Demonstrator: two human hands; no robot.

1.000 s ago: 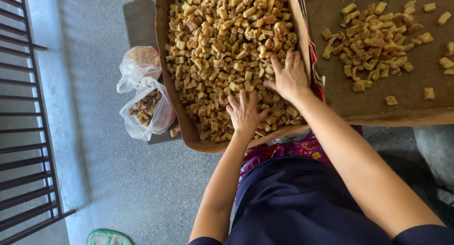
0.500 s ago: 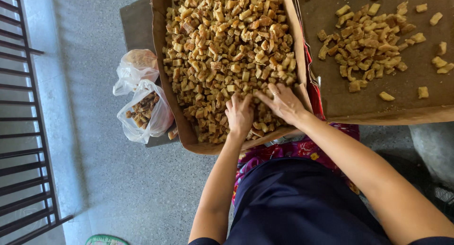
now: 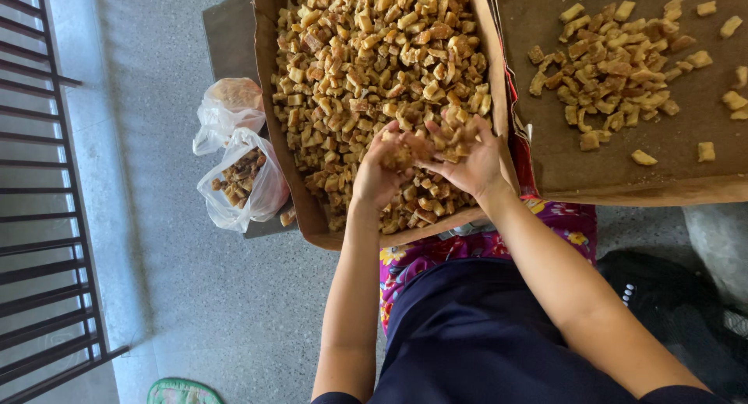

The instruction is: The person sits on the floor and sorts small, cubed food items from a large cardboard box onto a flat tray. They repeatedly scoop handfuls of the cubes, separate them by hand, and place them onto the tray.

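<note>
We note left hand (image 3: 379,172) and right hand (image 3: 466,161) cupped together, fingers curled holding brown chunks (image 3: 405,151), directly over the heaped cardboard tray (image 3: 267,100).

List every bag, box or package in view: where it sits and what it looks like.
Cardboard tray: centre, brown, full of golden pieces; both hands in it.
Second cardboard tray: right, brown, a few pieces scattered.
Plastic bag: left of the trays, clear, holding brown pieces.
Second plastic bag: just behind it, whitish, knotted.
</note>
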